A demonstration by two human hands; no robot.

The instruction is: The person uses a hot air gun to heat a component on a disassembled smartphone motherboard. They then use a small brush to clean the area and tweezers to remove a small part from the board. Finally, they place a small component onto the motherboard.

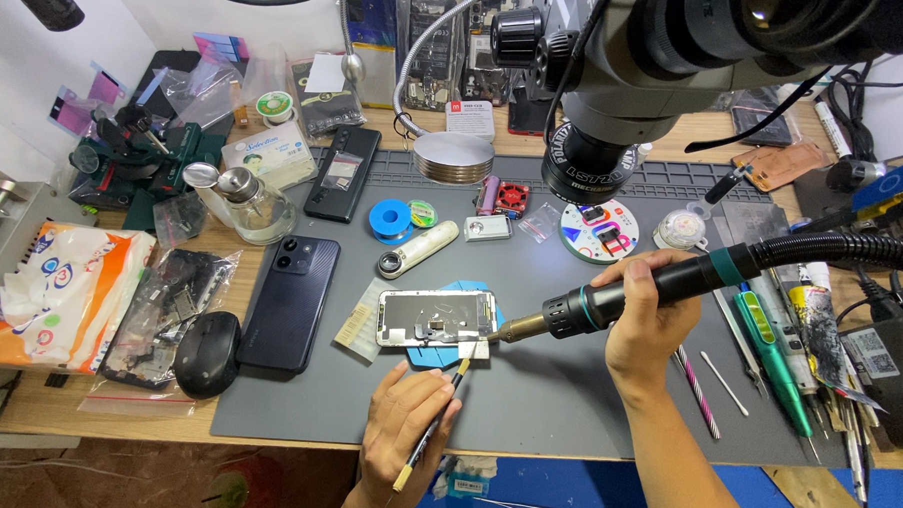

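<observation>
- While the opened phone [436, 318] is being kept flat on a blue holder [490, 301] near the middle of the grey mat [526, 407], both hands are being brought in on its right end.
- The phone's long axis is being laid left to right across the mat, so its right short edge is the one being faced by both tools.
- The right hand [641, 321] is being closed around the handle of a hot air gun [610, 298], which is being pointed leftward and slightly down, nozzle tip just beside the phone's lower right corner.
- The left hand [406, 418] is being curled shut around a thin pointed tool [436, 422], like a pen is being gripped, its tip being aimed up at that same lower right corner from below.
- Whether the tool tip is actually touching the phone can't be told from this angle; it's being held very close either way.
- The left hand is being kept nearer to the phone, sitting straight below it; the right hand is being kept off to the right, with the gun's barrel bridging the gap.
- A second dark phone [290, 300] is being left face down to the left, well apart from the work, and a microscope [617, 90] is being hung overhead behind it.
</observation>
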